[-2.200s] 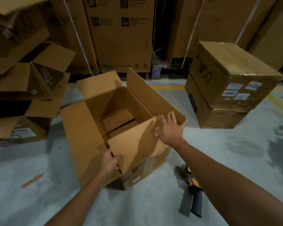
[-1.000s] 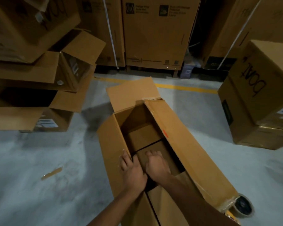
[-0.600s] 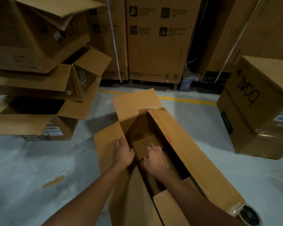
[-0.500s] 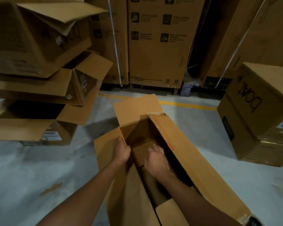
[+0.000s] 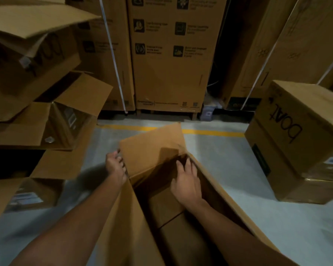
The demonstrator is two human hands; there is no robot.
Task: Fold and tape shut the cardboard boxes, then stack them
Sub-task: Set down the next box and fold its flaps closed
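Note:
An open cardboard box [image 5: 225,191] stands on the floor right below me, its long side flaps up along both of my arms. Its far flap [image 5: 150,146] stands upright. My left hand [image 5: 115,167] is outside the box at the far left corner, with its fingers curled round the left edge of that flap. My right hand [image 5: 186,183] is inside the box near the far right corner, its fingers fairly straight and touching the inner wall. The folded bottom flaps [image 5: 167,206] show in shadow below it. No tape tool is in view.
A leaning pile of open boxes [image 5: 46,120] fills the left side. Two stacked, taped boxes [image 5: 296,139] stand at the right. Tall strapped cartons [image 5: 171,54] line the back behind a yellow floor line [image 5: 211,132]. Bare concrete floor [image 5: 248,189] lies between.
Both hands have left the box bottom and moved toward the far end. The left hand has come out and taken hold of the far flap's edge, and the right has slid to the far right corner.

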